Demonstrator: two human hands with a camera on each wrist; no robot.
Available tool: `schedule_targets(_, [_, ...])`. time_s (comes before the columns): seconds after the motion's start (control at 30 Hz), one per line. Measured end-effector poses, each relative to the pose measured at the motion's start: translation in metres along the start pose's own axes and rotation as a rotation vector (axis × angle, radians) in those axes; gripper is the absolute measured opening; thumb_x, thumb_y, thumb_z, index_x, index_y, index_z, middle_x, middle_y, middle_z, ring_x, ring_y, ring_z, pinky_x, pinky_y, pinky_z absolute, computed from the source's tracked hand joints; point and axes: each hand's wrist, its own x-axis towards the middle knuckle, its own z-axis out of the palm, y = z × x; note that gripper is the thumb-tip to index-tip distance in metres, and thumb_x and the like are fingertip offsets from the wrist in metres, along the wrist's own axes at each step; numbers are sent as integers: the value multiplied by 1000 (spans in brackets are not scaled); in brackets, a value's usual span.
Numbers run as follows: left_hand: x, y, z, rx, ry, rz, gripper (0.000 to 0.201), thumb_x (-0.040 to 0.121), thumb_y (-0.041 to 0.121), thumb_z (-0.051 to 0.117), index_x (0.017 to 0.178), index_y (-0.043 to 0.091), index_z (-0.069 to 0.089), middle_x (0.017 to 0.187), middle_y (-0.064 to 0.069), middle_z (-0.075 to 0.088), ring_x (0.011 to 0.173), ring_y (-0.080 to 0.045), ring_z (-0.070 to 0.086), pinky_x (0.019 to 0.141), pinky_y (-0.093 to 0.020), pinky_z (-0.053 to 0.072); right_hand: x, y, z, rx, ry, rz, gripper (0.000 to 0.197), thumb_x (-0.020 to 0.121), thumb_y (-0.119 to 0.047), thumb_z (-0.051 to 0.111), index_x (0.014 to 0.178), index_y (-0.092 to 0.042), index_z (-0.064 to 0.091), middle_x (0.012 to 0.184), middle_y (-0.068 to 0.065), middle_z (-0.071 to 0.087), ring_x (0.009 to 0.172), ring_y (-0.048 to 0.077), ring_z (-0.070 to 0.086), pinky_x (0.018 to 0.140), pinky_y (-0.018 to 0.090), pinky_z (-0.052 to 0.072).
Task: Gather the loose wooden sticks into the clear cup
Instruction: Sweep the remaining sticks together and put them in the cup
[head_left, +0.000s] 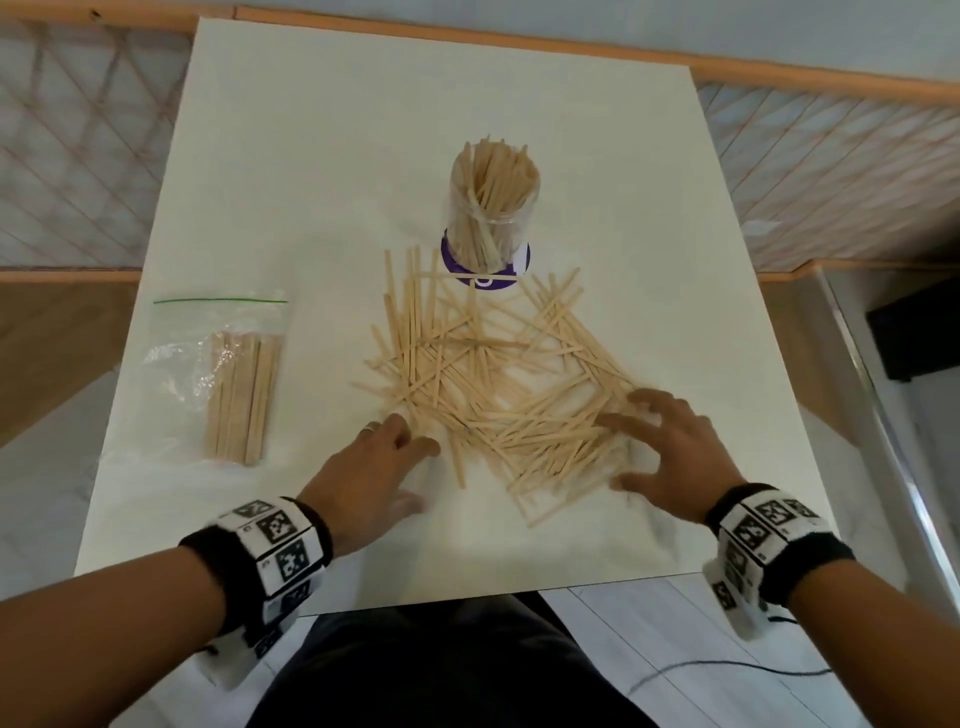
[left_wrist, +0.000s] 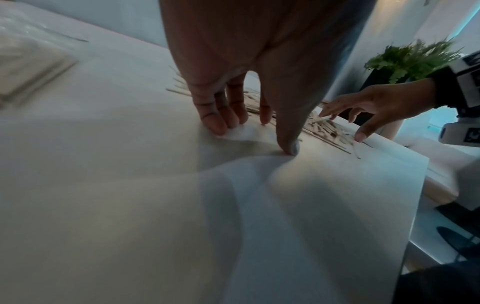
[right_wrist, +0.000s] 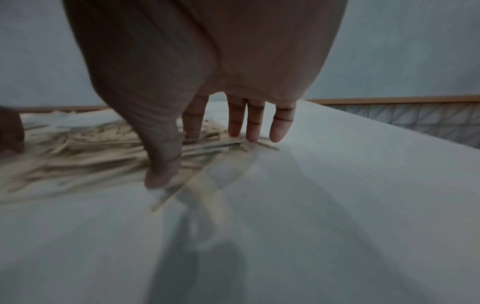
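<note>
A loose pile of thin wooden sticks (head_left: 488, 379) lies scattered mid-table, also seen as the stick pile (right_wrist: 85, 148) and the sticks (left_wrist: 322, 127). Behind it stands the clear cup (head_left: 491, 208), holding several upright sticks, on a purple disc. My left hand (head_left: 387, 457) lies spread at the pile's near-left edge, its fingertips (left_wrist: 218, 125) on the table. My right hand (head_left: 660, 447) spreads over the pile's near-right edge, its fingers (right_wrist: 254, 127) straight and touching sticks. Neither hand grips anything.
A clear zip bag (head_left: 228, 374) with bundled sticks lies on the table's left. The white table (head_left: 322, 156) ends close to my body. A green plant (left_wrist: 413, 59) stands beyond the right edge. A wooden rail (head_left: 831, 78) runs behind.
</note>
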Motion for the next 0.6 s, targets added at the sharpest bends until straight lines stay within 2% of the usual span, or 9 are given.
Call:
schedule_targets(0.07, [5, 4, 2, -47, 26, 5, 50, 86, 40, 64, 132, 27, 48, 119, 1, 44, 105, -18, 48, 90, -33, 48, 8, -7, 8, 85, 72, 4, 58, 64, -42, 86, 119, -37, 67, 130, 6, 53, 111, 28, 51, 92, 51, 47])
schedule_targets(0.13, [13, 13, 1, -77, 46, 23, 43, 87, 29, 63, 127, 21, 51, 120, -1, 46, 106, -20, 50, 89, -30, 46, 24, -21, 13, 168, 156, 10, 46, 70, -37, 84, 114, -31, 70, 125, 4, 55, 108, 25, 51, 89, 44, 49])
schedule_targets(0.2, [22, 25, -1, -48, 76, 38, 38, 85, 19, 60, 122, 14, 52, 119, -5, 48, 104, -24, 51, 86, -33, 46, 36, -35, 13, 236, 169, 41, 43, 77, -35, 79, 117, -28, 69, 127, 1, 54, 113, 20, 48, 90, 32, 42])
schedule_targets(0.27, [28, 36, -5, 44, 148, 67, 42, 81, 19, 59, 121, 10, 49, 116, -9, 48, 101, -29, 51, 84, -36, 45, 37, -41, 11, 263, 189, 33, 44, 79, -31, 78, 121, -26, 66, 127, 1, 54, 116, 18, 49, 90, 30, 38])
schedule_targets(0.3, [30, 40, -7, 82, 176, 75, 50, 80, 26, 62, 125, 10, 46, 119, -10, 46, 104, -32, 49, 88, -38, 44, 33, -40, 8, 258, 227, 20, 46, 78, -28, 78, 121, -24, 65, 124, 3, 56, 113, 19, 52, 89, 31, 41])
schedule_targets(0.37, [35, 47, -7, 126, 143, 40, 87, 74, 52, 67, 142, 12, 29, 135, -13, 35, 122, -36, 39, 103, -43, 38, 21, -29, 2, 258, 236, 47, 46, 74, -18, 78, 118, -20, 64, 113, 5, 59, 94, 19, 60, 82, 32, 47])
schedule_targets(0.4, [39, 50, -5, 139, 100, 16, 107, 69, 64, 66, 149, 13, 15, 145, -14, 25, 132, -37, 29, 110, -48, 31, 16, -25, -1, 249, 171, 96, 43, 73, -14, 77, 115, -18, 64, 107, 4, 60, 83, 18, 60, 77, 31, 48])
schedule_targets(0.47, [49, 56, -1, 186, 47, -12, 129, 60, 79, 62, 152, 14, -2, 154, -14, 9, 140, -39, 16, 115, -54, 19, 11, -26, -2, 211, -28, 174, 31, 75, -12, 74, 104, -14, 64, 94, 2, 62, 73, 18, 58, 71, 26, 45])
schedule_targets(0.6, [68, 66, 6, 279, 88, -55, 134, 54, 85, 60, 150, 7, 7, 150, -15, 15, 135, -38, 23, 111, -53, 21, 27, -54, 8, 363, 2, 164, 15, 75, -10, 70, 85, -14, 60, 80, -2, 63, 72, 17, 57, 59, 12, 39])
